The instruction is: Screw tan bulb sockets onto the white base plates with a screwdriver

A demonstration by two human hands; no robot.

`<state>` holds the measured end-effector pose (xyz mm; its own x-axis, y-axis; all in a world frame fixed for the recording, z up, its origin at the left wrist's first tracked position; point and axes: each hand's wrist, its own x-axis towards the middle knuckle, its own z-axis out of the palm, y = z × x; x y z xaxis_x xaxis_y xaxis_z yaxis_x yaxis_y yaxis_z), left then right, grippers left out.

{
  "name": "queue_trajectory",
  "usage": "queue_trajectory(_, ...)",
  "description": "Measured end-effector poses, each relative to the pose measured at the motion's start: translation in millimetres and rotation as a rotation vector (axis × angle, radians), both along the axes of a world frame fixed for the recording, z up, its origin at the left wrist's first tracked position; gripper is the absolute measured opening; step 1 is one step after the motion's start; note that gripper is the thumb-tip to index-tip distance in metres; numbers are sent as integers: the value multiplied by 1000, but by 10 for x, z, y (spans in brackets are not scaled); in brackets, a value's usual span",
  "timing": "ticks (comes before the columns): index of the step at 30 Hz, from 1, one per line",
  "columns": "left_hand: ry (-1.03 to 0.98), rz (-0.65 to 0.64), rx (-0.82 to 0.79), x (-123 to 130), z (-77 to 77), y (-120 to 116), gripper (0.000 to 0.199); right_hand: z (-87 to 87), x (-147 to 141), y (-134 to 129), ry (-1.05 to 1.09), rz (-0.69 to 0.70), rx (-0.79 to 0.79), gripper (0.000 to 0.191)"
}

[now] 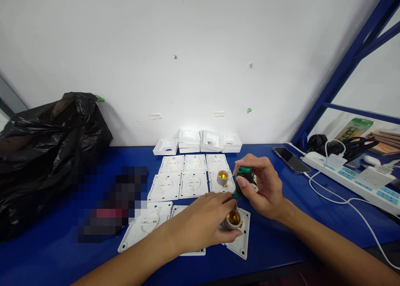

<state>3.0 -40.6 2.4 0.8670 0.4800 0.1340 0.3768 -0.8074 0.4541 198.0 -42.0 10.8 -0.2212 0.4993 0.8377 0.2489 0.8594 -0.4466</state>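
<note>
My right hand (261, 188) is closed around the green and black handle of a screwdriver (243, 181). Its shaft points down into the brass-lined opening of a lamp socket (233, 224); the tip is hidden inside. The fingers of my left hand (215, 219) grip that socket from the left side, with the thumb along its near edge. Beneath the socket lies a square white plate (242, 243), partly covered by my left hand. A second lamp socket (222, 177) stands upright on another white plate behind my hands.
Several white plates (165, 186) lie in rows on the blue table (268, 252). White box covers (189, 139) are stacked by the wall. A black plastic bag (59, 140) stands left. On the right are a phone (291, 159), a power strip (353, 179) and white cables (359, 215).
</note>
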Motion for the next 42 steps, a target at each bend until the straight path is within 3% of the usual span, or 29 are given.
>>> queue_trajectory(36,5,-7,-24,-3,4,10,24,22,3,-13,-40,-18,6,31)
queue_trajectory(42,-10,-9,-3,-11,0,14,25,-21,-32,-19,66,-98,-14,47)
